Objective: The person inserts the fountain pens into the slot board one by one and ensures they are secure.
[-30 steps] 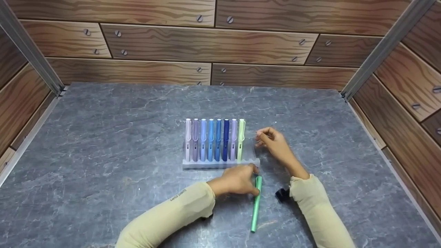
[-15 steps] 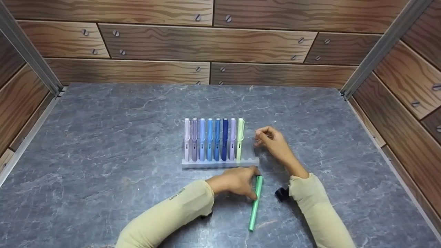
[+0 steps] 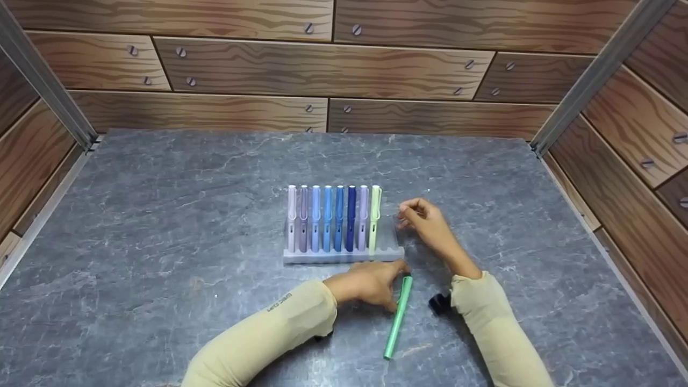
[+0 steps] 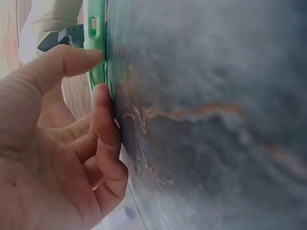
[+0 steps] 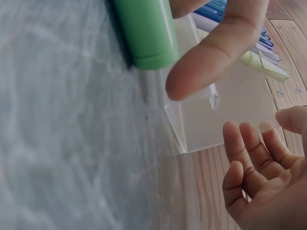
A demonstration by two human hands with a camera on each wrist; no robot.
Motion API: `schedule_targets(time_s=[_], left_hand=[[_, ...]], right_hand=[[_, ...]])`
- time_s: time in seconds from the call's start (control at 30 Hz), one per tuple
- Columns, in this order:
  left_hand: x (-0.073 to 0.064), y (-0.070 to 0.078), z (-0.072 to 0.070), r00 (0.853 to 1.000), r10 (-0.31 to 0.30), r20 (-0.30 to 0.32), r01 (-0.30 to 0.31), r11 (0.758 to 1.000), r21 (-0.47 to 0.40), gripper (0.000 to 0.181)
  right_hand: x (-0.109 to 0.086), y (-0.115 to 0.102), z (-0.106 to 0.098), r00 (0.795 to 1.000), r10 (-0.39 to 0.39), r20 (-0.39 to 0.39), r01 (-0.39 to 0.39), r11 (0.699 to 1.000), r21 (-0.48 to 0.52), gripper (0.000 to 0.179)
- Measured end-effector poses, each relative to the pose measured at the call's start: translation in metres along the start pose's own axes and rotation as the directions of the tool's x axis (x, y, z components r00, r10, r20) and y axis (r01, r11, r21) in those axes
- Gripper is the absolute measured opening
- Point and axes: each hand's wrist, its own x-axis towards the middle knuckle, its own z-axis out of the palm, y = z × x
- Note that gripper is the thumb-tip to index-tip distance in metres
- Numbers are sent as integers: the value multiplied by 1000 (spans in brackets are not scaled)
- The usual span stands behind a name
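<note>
A capped green pen (image 3: 398, 325) lies slantwise on the table in front of a clear pen stand (image 3: 344, 257). My left hand (image 3: 371, 282) has its thumb against the pen's side and its index finger at the cap end; the left wrist view shows thumb and fingertips close round the clip part of the pen (image 4: 95, 28). Upright in the stand is a row of several pens (image 3: 334, 217), from lilac through blues to pale yellow-green. My right hand (image 3: 427, 228) pinches the stand's right edge, its clear panel (image 5: 220, 115) passing between thumb and fingers in the right wrist view.
The grey marbled table (image 3: 177, 215) runs back to a wood-patterned wall (image 3: 322, 67), with metal posts (image 3: 586, 86) at the corners. A black camera mount (image 3: 441, 304) sits under the right sleeve (image 3: 500, 328). The stand's right-end slots hold no pens.
The green pen has turned slightly, its cap end going right and its lower end left. My left thumb has slid down and left along it. The right hand and stand stay put.
</note>
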Motion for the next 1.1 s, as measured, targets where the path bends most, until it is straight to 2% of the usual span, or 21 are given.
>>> schedule_targets(time_s=[0.33, 0.53, 0.63, 0.77, 0.87, 0.93, 1.0, 1.1], left_hand=[[1, 4, 2, 1000, 10, -1, -10, 997, 77, 68], [0, 1, 3, 999, 26, -41, -21, 993, 118, 65], [-2, -1, 3, 997, 46, -57, -39, 993, 108, 66], [-4, -4, 0, 995, 75, -73, -75, 997, 3, 67], [-6, -7, -1, 993, 100, -68, -110, 981, -159, 68], [-7, -10, -2, 991, 123, -60, -135, 952, -275, 68], [-7, -12, -3, 987, 151, -55, -161, 912, -377, 68], [-7, -14, -4, 978, 194, -77, -207, 864, -458, 67]], right_hand=[[-1, 0, -1, 1000, 10, -3, -10, 1000, -9, 28], [-2, 0, 0, 1000, -4, 17, 4, 1000, 14, 28], [-2, 0, 0, 1000, -3, 13, 3, 1000, 10, 28], [-2, -1, -1, 1000, 8, 10, -8, 1000, -1, 29], [-1, -1, -1, 1000, 20, 12, -20, 1000, -11, 30], [-1, -2, -1, 999, 30, 17, -29, 999, -15, 31], [-1, -2, -1, 999, 32, 21, -31, 999, -19, 32], [-1, -2, -1, 999, 33, 21, -33, 999, -14, 32]])
